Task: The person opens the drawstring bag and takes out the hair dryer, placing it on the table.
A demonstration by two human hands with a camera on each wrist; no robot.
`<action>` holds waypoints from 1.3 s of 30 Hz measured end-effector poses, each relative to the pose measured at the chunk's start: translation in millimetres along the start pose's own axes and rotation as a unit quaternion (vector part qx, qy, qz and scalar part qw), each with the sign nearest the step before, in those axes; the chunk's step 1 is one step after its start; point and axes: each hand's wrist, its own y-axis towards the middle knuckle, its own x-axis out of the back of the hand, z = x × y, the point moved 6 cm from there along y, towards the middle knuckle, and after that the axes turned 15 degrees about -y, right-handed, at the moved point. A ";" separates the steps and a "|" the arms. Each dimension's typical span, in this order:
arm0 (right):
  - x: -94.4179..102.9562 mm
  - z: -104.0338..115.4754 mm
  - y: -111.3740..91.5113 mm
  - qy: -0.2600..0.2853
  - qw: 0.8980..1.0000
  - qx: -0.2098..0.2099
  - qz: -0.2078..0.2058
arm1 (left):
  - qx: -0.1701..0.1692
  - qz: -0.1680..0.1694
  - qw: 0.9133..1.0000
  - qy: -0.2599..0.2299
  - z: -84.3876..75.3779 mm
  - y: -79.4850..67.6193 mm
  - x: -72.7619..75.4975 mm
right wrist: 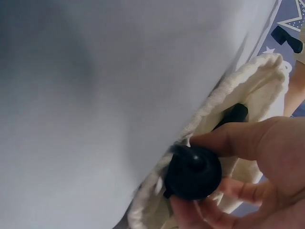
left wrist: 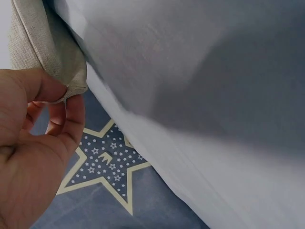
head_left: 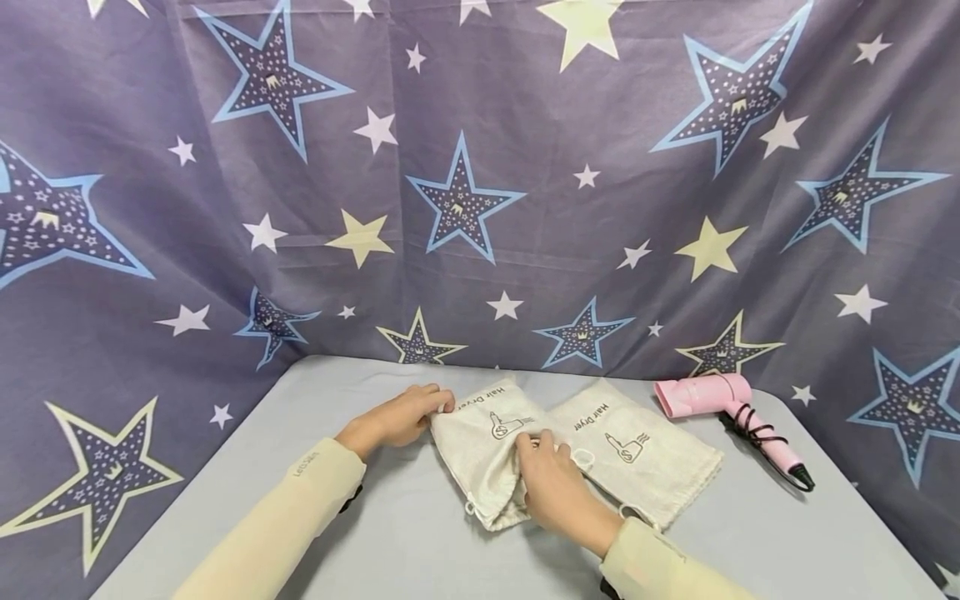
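Observation:
A cream cloth bag [head_left: 480, 446] printed "Hair Dryer" lies on the table, its mouth toward me. At its far left corner, my left hand [head_left: 401, 417] pinches the cloth between thumb and fingers, as the bag corner [left wrist: 66, 57] shows in the left wrist view. My right hand [head_left: 558, 483] is at the bag's mouth. There, in the right wrist view, its thumb and fingers grip a rounded black handle end [right wrist: 195, 174], like a hair dryer's, with a short cord stub. Another dark part [right wrist: 233, 114] shows inside the bag opening [right wrist: 259, 78]; the remainder is hidden by cloth.
A second "Hair Dryer" bag [head_left: 660, 467] lies flat just right of the first, with a drawstring ring near my right wrist. A pink hair dryer [head_left: 701, 394] with its black cord wound round the handle lies at the back right. Behind the table hangs a star-patterned curtain [head_left: 465, 283].

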 end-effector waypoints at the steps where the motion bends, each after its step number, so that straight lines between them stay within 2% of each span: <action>1: 0.3 -0.5 0.0 0.003 1.000 -0.007 0.003 | -0.004 -0.003 1.000 0.003 -0.2 -0.4 0.7; 6: 2.7 -2.8 -0.1 0.000 1.000 -0.018 -0.006 | -0.009 -0.014 1.000 0.015 1.6 -4.8 5.7; 11: 6.4 -3.5 -1.2 -0.014 1.000 0.002 -0.028 | -0.005 -0.032 0.999 0.012 4.1 -11.1 15.0; 17: 7.3 -4.5 -2.2 -0.026 0.999 0.020 -0.024 | 0.000 -0.044 0.999 0.021 9.9 -17.7 26.5; 23: 6.7 -9.6 -1.8 -0.037 0.999 0.029 -0.013 | -0.015 -0.051 0.998 0.029 16.2 -28.7 38.7; 27: 5.9 -12.6 0.3 -0.035 0.999 0.036 -0.014 | -0.002 -0.063 0.998 0.023 22.8 -35.7 44.8; 34: 5.4 -13.5 3.6 -0.043 0.998 0.043 -0.012 | -0.006 -0.051 0.998 0.029 21.6 -31.3 36.8; 39: 5.2 -15.2 4.7 -0.053 0.998 0.041 -0.012 | -0.050 -0.036 0.998 0.028 13.4 -26.0 26.8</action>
